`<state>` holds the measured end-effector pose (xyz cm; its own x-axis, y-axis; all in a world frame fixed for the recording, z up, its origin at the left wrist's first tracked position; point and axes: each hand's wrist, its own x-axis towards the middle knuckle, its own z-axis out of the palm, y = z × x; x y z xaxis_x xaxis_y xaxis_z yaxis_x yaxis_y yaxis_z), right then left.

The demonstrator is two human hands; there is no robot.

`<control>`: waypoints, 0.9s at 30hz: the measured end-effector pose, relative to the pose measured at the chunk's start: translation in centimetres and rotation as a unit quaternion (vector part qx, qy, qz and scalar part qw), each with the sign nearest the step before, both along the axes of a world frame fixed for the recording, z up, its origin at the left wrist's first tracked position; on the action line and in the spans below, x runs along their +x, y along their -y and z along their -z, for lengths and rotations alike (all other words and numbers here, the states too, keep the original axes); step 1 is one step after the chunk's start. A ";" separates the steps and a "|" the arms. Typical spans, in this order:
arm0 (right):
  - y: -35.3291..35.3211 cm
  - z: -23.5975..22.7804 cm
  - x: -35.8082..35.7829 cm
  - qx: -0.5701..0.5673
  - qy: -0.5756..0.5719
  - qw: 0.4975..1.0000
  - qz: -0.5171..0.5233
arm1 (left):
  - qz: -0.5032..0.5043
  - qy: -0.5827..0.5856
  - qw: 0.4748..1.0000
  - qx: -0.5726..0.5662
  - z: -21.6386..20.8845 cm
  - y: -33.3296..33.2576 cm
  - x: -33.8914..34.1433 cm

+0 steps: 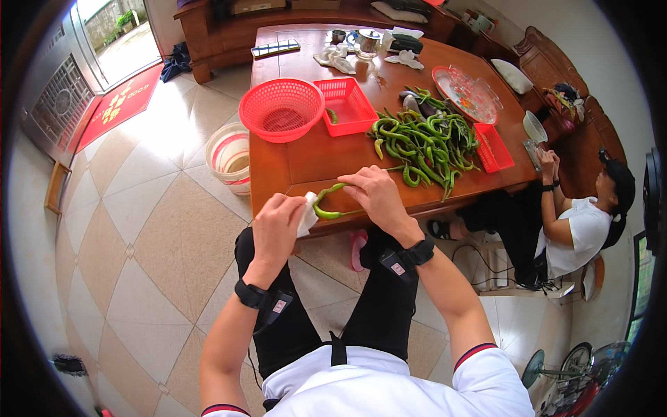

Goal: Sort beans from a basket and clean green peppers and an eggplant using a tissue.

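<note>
A curved green chili pepper (pixel 318 208) is held over the table's near edge between my two hands. My left hand (pixel 275 229) is closed on a crumpled white tissue (pixel 308 217), which lies against the pepper's lower bend. The fingers of my right hand (pixel 377 196) pinch the pepper's upper end. To the right of that hand, a large heap of green chili peppers (pixel 427 142) lies on the wooden table (pixel 306 163). Dark eggplants (pixel 411 104) rest at the heap's far side.
Beyond my hands stand a round red basket (pixel 281 128) and a square red basket (pixel 358 125) with a pepper inside. A small red basket (pixel 495 149) borders the heap. A bucket (pixel 229 156) stands on the floor at left. A co-worker (pixel 583 226) sits at right.
</note>
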<state>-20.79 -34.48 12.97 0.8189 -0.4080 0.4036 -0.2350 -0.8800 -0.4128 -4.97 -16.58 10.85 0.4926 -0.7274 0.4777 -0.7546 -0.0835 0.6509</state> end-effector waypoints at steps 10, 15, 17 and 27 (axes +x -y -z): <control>-3.9 -3.6 0.7 -0.164 0.038 0.986 -0.002 | 0.119 0.056 0.991 0.029 -2.6 0.9 -1.5; -4.2 -3.9 0.5 -0.176 0.032 0.983 -0.033 | 0.039 0.143 0.988 0.035 -0.8 1.5 0.2; -4.5 -3.9 0.3 -0.175 0.024 0.984 -0.032 | -0.005 0.176 0.984 0.003 -0.8 1.3 0.8; -4.4 -3.7 0.7 -0.160 0.019 0.987 -0.029 | 0.155 0.140 0.976 -0.057 -0.8 0.3 -1.6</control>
<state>-20.13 -30.11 16.67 0.8184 -0.2079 0.5357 -0.1701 -0.9781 -0.1197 -6.53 -16.90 11.63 0.0954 -0.7552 0.6486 -0.8818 0.2382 0.4070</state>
